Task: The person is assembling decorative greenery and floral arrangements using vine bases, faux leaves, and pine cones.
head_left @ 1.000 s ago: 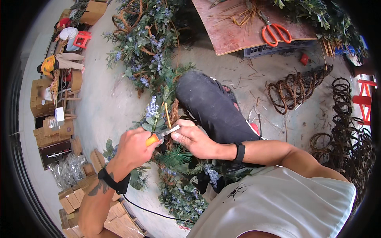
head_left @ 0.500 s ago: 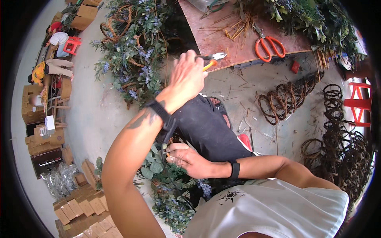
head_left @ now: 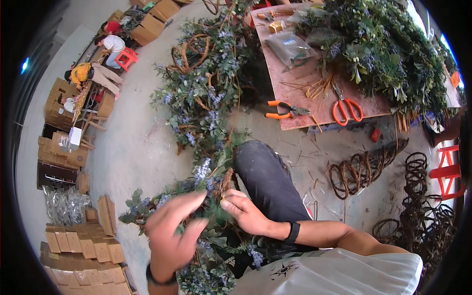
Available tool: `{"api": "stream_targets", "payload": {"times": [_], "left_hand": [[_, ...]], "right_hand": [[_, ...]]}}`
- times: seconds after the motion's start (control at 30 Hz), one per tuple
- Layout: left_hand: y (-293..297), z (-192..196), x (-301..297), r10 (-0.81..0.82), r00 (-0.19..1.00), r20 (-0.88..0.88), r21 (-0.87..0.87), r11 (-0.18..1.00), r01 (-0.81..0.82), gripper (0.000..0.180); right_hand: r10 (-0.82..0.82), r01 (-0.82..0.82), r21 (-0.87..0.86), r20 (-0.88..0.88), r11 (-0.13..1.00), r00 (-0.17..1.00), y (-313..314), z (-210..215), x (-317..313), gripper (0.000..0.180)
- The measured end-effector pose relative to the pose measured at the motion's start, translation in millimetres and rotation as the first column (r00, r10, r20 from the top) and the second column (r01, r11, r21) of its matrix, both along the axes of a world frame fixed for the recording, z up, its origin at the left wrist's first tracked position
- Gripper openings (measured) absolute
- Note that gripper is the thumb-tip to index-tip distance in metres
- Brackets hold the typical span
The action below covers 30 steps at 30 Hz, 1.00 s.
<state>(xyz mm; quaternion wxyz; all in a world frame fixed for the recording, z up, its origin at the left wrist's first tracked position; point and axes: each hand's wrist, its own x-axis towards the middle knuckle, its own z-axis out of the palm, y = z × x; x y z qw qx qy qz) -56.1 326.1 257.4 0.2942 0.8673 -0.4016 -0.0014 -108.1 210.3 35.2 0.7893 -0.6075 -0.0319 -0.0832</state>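
Observation:
A garland of green leaves and small blue flowers (head_left: 201, 172) lies across my lap and beside my left leg. My left hand (head_left: 177, 231) is over its near part, blurred, with fingers and thumb apart and nothing in them. My right hand (head_left: 243, 211) is closed, thumb and fingertips pinching at a brown twig (head_left: 227, 182) among the greenery; a small tan end shows at the thumb. Orange-handled pliers (head_left: 287, 110) lie on the reddish tabletop (head_left: 290, 91) at its near left corner, apart from both hands.
Red-handled scissors (head_left: 347, 111), tan sticks (head_left: 317, 88) and a plastic bag (head_left: 290, 46) lie on the table beside heaped greenery (head_left: 383, 49). Coiled twig frames (head_left: 364, 169) lie on the floor at right, near a red stool (head_left: 446, 172). Cartons (head_left: 83, 248) are stacked left; people work farther back.
My left hand has let go of the pliers, now on the table, and moved back down to the garland. My right hand stays pinched at the greenery. The view has shifted.

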Motion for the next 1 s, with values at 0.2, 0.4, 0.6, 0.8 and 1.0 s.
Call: {"api": "stream_targets", "payload": {"times": [0.2,0.4,0.6,0.8,1.0], "left_hand": [[92,-29,-112,0.301,0.951,0.074,-0.052,0.953,-0.298,0.028],[73,-147,-84,0.274,0.953,0.131,-0.043,0.962,-0.271,0.050],[53,-157,-98,0.414,0.883,0.221,-0.038,0.908,-0.417,0.066],[46,-197,-101,0.564,0.825,0.028,-0.331,0.784,-0.525,0.041],[63,-213,-77,0.558,0.799,0.222,-0.368,0.807,-0.461,0.032]], "right_hand": [[0.031,0.002,0.265,-0.121,0.964,0.992,8,2,19,0.029],[0.165,-0.031,0.417,-0.288,0.908,0.943,16,30,18,0.023],[0.144,0.045,0.514,-0.322,0.857,0.936,35,48,3,0.026],[0.175,-0.024,0.482,-0.269,0.876,0.947,30,49,-5,0.027],[0.026,-0.028,-0.014,-0.142,1.000,0.990,12,35,9,0.020]]}}
